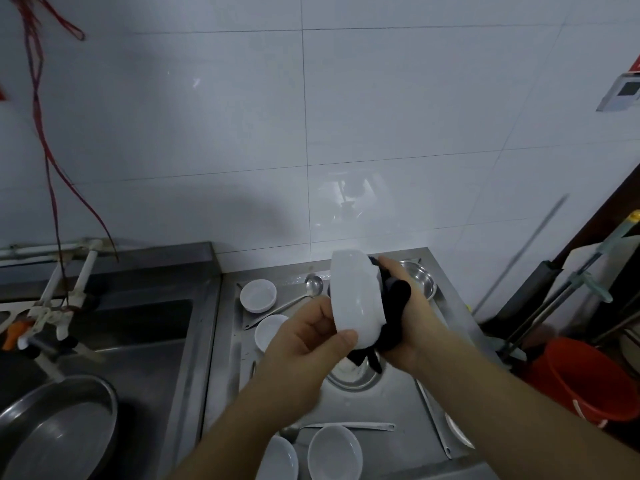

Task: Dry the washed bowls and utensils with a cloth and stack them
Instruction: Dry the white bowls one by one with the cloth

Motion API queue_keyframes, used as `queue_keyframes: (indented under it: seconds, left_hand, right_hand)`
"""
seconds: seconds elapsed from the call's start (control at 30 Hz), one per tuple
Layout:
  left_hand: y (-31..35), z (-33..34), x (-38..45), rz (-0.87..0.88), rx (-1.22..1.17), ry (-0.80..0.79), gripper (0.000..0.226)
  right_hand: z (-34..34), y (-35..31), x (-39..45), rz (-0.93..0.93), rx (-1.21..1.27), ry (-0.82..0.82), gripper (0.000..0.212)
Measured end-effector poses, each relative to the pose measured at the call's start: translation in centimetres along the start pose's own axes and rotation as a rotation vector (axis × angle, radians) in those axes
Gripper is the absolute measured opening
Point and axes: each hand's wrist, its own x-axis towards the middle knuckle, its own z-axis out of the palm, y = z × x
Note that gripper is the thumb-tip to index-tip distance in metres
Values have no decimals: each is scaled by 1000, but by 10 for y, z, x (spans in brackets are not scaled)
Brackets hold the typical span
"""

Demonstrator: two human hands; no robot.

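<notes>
White wall tiles back a stainless steel drainboard (391,400), with a steel sink basin (138,327) off beyond my left hand. My left hand (304,341) grips a white ceramic bowl (356,299) by its rim, thumb curled over the near edge, holding it raised above the drainboard and between both hands. The bowl is tipped on its side: its outer wall faces me and its mouth turns toward my right hand (412,320). My right hand is clenched on a black drying cloth (394,313), bunched and pressed against the bowl's mouth side; how far the cloth reaches inside I cannot tell.

The bowl's axis runs from left hand to right, so I judge that wiping needs the right hand working into the mouth while the left turns the rim.

Below my wrists, close to me, lie two white shallow bowls (334,452) and a long steel ladle (346,426). Beyond my left hand sit two small white saucers (258,295). Behind my right hand stands a steel bowl (420,278). No finished stack is evident; the task appears at an early stage.
</notes>
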Motion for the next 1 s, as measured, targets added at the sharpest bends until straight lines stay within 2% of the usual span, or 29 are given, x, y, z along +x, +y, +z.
queue_keyframes:
  seconds: [0.1, 0.17, 0.33, 0.4, 0.5, 0.6, 0.7, 0.8, 0.87, 0.93, 1.0]
  left_hand:
    - [16, -3, 8, -180, -358, 46, 43]
    - [24, -5, 14, -208, -410, 49, 34]
    - [23, 2, 14, -119, -269, 56, 25]
    - [15, 6, 12, -51, -119, 51, 18]
    - [4, 11, 10, 32, 178, 13, 21]
    - [-1, 13, 7, 56, 291, -82, 27]
    - [3, 14, 9, 50, 194, -48, 33]
    - [14, 14, 13, -96, -224, 117, 20]
    - [11, 12, 15, -162, -372, 122, 23]
    - [8, 14, 15, -151, -297, 96, 20]
    - [1, 16, 14, -98, -86, 110, 19]
  right_hand:
    - [-2, -14, 2, -53, -58, 14, 53]
    - [-1, -19, 1, -64, -83, 15, 48]
    - [0, -10, -1, 14, 3, 63, 41]
    - [0, -4, -2, 39, 66, 59, 36]
    - [3, 0, -4, 70, 147, 40, 32]
    - [1, -1, -3, 60, 165, 29, 30]
    - [-3, -6, 2, -3, 115, 41, 35]
    - [-5, -11, 6, -99, 53, 79, 37]
    - [-5, -9, 6, -111, 26, 95, 36]
    - [-3, -4, 5, -108, -7, 142, 33]
    - [0, 4, 4, -145, -81, 193, 34]
